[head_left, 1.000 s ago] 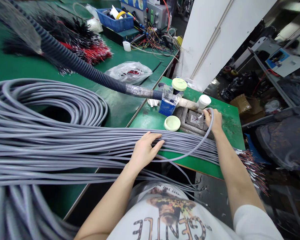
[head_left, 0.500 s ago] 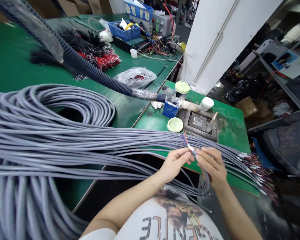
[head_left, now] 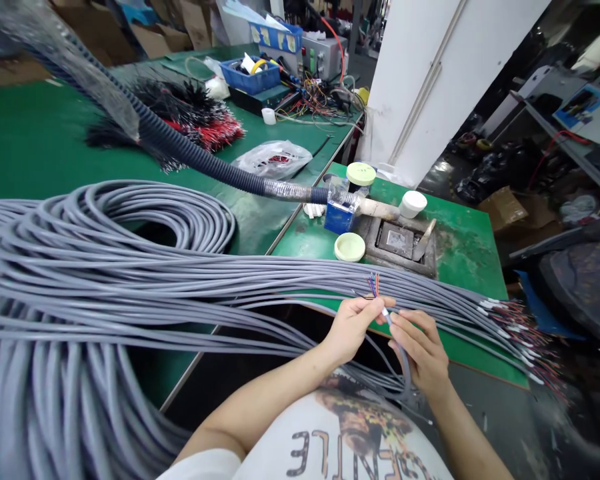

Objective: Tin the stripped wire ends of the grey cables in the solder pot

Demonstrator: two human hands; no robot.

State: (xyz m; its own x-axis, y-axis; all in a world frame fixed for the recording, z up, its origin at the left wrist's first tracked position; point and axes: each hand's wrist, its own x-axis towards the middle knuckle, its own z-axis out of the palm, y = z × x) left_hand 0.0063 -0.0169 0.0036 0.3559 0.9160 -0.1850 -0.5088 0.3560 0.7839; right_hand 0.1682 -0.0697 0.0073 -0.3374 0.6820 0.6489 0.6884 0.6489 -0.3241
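My left hand point(head_left: 353, 327) and my right hand point(head_left: 420, 353) are close together in front of my chest, both holding one grey cable point(head_left: 403, 363). Its stripped end point(head_left: 375, 287) points up, with thin coloured wires fanning out above a small white sleeve point(head_left: 384, 312). The left fingers pinch near that sleeve, and the right fingers curl round the cable just below it. Behind my hands lies a long bundle of grey cables point(head_left: 180, 287), its far ends showing coloured wires point(head_left: 530, 340). A metal tray point(head_left: 397, 241) with a flat scraper point(head_left: 424, 240) sits beyond them.
A green bench point(head_left: 473, 280) carries a pale green lid point(head_left: 350, 247), a white jar point(head_left: 413, 204) and a blue box point(head_left: 340, 217). A black corrugated hose point(head_left: 205, 167) crosses above the cable coil. Further back are a plastic bag point(head_left: 273, 160), black-and-red wire bunches point(head_left: 180, 117) and a blue bin point(head_left: 250, 77).
Since the oldest frame, my right hand has left the metal tray and my left hand has left the bundle; both now hold the cable end. The view has tilted slightly upward.
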